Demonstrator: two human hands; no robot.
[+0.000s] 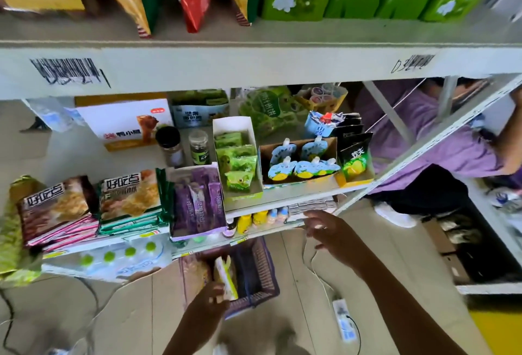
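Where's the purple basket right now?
Head view, bottom centre: the purple basket is directly below the purple snack box, left of the reaching right hand. The left hand holds a packet at its near rim.

A: What's on the shelf (254, 66)?
B: Biscuit packs (56, 207) at eight o'clock, drink pouches (299, 165) toward three (in a carton).
A: And the floor (296, 258)?
B: A basket (260, 270) at six.
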